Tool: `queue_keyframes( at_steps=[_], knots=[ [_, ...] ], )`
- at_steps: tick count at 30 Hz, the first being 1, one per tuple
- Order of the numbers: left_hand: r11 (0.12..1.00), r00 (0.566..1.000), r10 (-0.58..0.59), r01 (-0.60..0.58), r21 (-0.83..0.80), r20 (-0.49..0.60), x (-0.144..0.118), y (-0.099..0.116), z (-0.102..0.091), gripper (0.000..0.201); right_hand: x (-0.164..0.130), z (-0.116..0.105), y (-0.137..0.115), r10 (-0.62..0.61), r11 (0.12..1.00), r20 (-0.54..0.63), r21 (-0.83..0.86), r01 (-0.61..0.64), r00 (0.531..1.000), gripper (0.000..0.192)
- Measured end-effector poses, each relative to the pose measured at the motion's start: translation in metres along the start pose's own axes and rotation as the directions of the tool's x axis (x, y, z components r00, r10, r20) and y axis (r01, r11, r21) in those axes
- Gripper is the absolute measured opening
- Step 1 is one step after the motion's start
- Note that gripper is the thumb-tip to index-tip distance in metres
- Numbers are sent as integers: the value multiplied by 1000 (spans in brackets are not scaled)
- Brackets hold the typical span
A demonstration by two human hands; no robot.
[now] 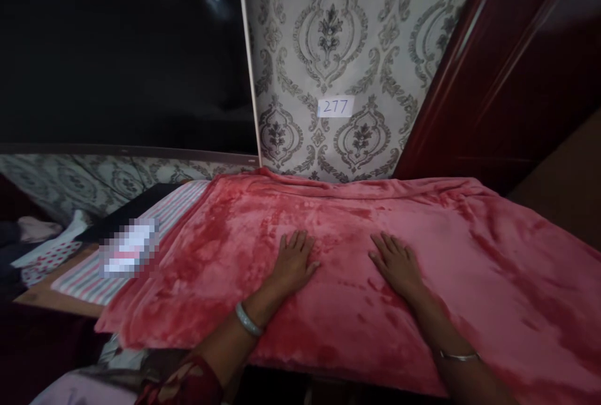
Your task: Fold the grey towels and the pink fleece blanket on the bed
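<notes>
**Both Palms Flat on a Plush Red Blanket**

The left hand [293, 261] and the right hand [397, 262] rest side by side, slightly apart, on a red fleece blanket [493, 267]. All fingers lie extended and released; neither hand grasps anything. Each wrist carries a bangle.

Location: the blanket is spread over a raised flat surface directly in front of the person. Its far edge touches the patterned wall [328, 35], and its near edge hangs over the front.

Handling estimate: the material appears soft, limp and thick-piled, with shallow wrinkles near the far edge. It likely has moderate weight for its spread, does not hold a shape, and slides readily under flat palms. Best hold is judged to be at an edge or corner, pinching the pile.

Surroundings: a striped cloth [89, 276] lies beneath the blanket at the left, on a wooden surface. A paper label reading 277 [335, 106] is fixed to the wall. A dark screen [122, 54] hangs at left; a dark red wooden door [507, 67] stands at right. Lighting is dim.
</notes>
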State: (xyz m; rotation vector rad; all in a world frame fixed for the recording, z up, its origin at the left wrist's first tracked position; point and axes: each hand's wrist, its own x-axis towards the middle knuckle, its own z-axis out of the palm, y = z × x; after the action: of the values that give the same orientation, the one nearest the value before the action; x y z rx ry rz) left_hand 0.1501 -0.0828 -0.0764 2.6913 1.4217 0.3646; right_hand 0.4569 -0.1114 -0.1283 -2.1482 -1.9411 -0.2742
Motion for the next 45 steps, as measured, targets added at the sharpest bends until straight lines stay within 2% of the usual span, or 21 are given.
queue_keyframes(
  at_steps=[2, 4, 6, 7, 9, 11, 17, 19, 22, 26, 31, 33, 38, 45],
  knots=[
    [999, 999, -32, 33, 7, -35, -1, -1, -2, 64, 0, 2, 2, -5, 1000, 5, -4, 5, 1000, 59],
    [995, 989, -86, 91, 33, -124, -1, -5, -7, 66, 0, 4, 4, -5, 1000, 5, -5, 5, 1000, 59],
    [981, 967, -171, 185, 56, -191, -1, -11, -11, 67, 1, 6, 4, -2, 1000, 1, -2, 2, 1000, 59],
    [970, 957, -221, 236, 59, -186, -1, -14, -13, 66, 1, 6, 5, -3, 1000, -2, -1, 3, 1000, 59],
    [947, 945, -306, 314, 60, -118, 0, -20, -14, 66, 0, 7, 4, -7, 1000, -12, -4, 7, 1000, 59],
    [940, 941, -333, 336, 67, -55, 0, -25, -15, 67, 0, 7, 4, -12, 1000, -18, -10, 12, 1000, 60],
    [978, 967, -203, 208, -21, 156, -14, -44, -31, 65, -1, 12, 7, -24, 999, -16, -21, 24, 1000, 67],
    [980, 966, -191, 198, -24, 175, -27, -56, -39, 65, -1, 16, 10, -27, 999, -20, -17, 27, 999, 68],
    [955, 947, -296, 291, 53, 128, -50, -80, -50, 63, 0, 21, 14, -51, 999, -6, -10, 51, 999, 69],
    [857, 868, -496, 481, 188, 40, -79, -117, -65, 61, 1, 25, 18, -58, 998, 3, -1, 58, 998, 72],
    [691, 723, -675, 689, 218, -147, -116, -155, -81, 54, 1, 32, 22, -71, 997, -26, 33, 72, 997, 70],
    [639, 669, -718, 743, 200, -194, -131, -163, -87, 52, 1, 35, 23, -66, 997, -38, 37, 68, 997, 70],
    [565, 582, -783, 813, 142, -220, -157, -176, -100, 41, 2, 39, 26, -69, 997, -56, 42, 71, 996, 70],
    [490, 499, -843, 866, 98, -201, -155, -187, -103, 39, 3, 43, 34, -109, 991, -40, 73, 112, 993, 65]
  ],
)
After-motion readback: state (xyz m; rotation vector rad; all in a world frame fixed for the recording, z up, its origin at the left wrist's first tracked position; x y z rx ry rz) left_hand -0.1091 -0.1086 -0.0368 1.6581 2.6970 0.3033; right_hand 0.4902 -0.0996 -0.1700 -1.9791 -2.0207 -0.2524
